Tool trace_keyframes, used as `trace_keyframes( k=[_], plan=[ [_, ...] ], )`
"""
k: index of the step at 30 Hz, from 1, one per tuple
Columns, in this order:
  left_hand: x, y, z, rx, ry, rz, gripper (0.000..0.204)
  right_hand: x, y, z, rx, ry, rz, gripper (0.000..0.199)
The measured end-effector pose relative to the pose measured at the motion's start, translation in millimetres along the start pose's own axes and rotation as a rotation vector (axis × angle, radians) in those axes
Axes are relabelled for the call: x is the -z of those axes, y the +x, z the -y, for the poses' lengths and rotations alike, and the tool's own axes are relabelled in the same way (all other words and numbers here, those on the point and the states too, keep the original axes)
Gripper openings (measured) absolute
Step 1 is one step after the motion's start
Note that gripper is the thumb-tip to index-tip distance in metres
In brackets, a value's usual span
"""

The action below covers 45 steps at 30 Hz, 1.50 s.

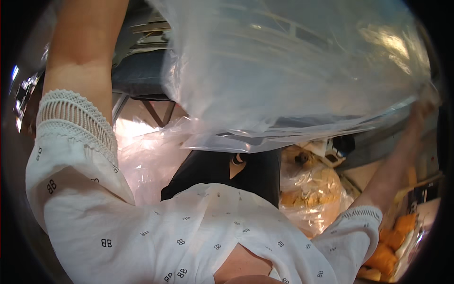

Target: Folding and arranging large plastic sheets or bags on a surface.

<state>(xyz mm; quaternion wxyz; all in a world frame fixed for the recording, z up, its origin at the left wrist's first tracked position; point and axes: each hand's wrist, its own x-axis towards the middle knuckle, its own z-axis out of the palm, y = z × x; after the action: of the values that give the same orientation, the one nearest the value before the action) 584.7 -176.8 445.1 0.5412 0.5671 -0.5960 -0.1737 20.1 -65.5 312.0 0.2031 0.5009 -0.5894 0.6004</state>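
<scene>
A large clear plastic bag (283,80) is spread out in front of me and fills the upper middle and right. Its loose lower edge hangs above my lap. Far out to the right, my right hand (427,103) is closed on the bag's right edge, where the plastic draws together; motion blurs its fingers. My left arm (78,61) reaches straight up past the upper edge of the picture. The left hand lies outside the picture, so what it touches is hidden.
Crumpled clear plastic (151,161) lies left of my dark-clothed lap. At the right are a plastic-wrapped orange-brown bundle (314,194) and several orange items (385,251). Beyond my left arm stand a dark padded surface (142,73) on metal legs and stacked flat pieces (149,35).
</scene>
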Motion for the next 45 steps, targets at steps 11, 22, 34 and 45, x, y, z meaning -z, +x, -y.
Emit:
trace_keyframes(
  k=[11,22,34,45],
  plan=[
    [-200,-129,410,-0.152,0.275,-0.174,0.026,-107,-234,-192,-0.325,0.108,0.226,0.016],
    [-163,-107,459,-0.129,0.138,-0.221,0.021,-162,-240,-187,-0.499,0.544,0.386,0.012],
    [-167,-107,453,-0.062,0.125,-0.227,0.021,-164,-238,-195,-0.464,0.346,0.353,0.018],
    [-146,-119,452,-0.139,0.219,-0.306,0.021,-167,-244,-180,-0.343,0.168,0.453,0.018]
  ],
)
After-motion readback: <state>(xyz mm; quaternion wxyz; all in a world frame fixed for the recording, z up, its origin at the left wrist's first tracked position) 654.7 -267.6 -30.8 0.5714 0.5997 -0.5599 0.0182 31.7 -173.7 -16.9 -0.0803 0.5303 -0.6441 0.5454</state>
